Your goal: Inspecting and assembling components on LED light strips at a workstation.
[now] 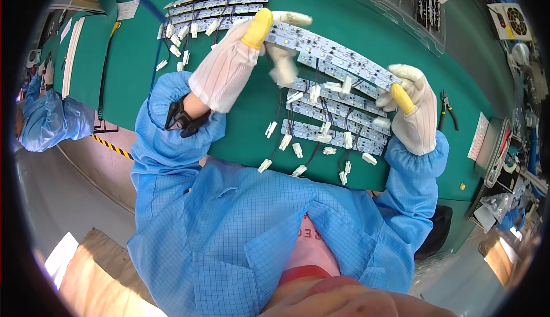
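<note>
My left hand (245, 50), in a white striped glove with a yellow thumb tip, pinches the left end of a long white LED circuit board (338, 54). At the board's other end, my right hand (411, 102), gloved the same way, closes its thumb and fingers on it. The board is held up at a slant, its component side showing, its right end nearer me. Under and in front of it, several similar LED boards (321, 113) lie in rows on the green mat, with dark wires and white connectors (285, 141) hanging off them. Parts of these are hidden by the held board.
More wired LED boards (217, 8) lie at the far left of the green work mat (240, 136). A clear plastic tray (395, 16) sits at the back. Pliers (447, 110) lie right of my right hand. A blue cord (153, 70) crosses at left. Another person's blue sleeve (60, 116) shows far left.
</note>
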Available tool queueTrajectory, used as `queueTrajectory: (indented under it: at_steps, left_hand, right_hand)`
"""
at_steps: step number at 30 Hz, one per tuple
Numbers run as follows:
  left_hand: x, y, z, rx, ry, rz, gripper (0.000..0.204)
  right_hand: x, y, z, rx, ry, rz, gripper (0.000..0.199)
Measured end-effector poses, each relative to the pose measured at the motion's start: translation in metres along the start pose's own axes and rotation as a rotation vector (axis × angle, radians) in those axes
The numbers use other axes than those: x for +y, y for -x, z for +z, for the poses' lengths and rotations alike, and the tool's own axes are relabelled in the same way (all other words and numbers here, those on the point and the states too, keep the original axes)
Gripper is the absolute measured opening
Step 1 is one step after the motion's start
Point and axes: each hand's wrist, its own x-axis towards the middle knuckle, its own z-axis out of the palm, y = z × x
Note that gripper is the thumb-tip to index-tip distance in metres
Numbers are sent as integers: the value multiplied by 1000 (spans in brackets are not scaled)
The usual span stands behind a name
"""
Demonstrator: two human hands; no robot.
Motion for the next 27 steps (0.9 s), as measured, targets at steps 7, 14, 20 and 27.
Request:
queueTrajectory:
  at_steps: [7, 14, 20, 27]
  left_hand:
    - [12, -7, 10, 125, -84, -228, 66]
    - [-14, -12, 7, 196, -859, 173, 47]
    - [-7, -12, 11, 179, -813, 76, 41]
    - [5, -13, 19, 248, -589, 195, 76]
  right_hand:
    - [15, -6, 4, 279, 359, -562, 26]
    - [25, -18, -9, -17, 656, -257, 27]
    - [16, -16, -1, 17, 841, -419, 27]
    - [25, -20, 1, 331, 681, -662, 27]
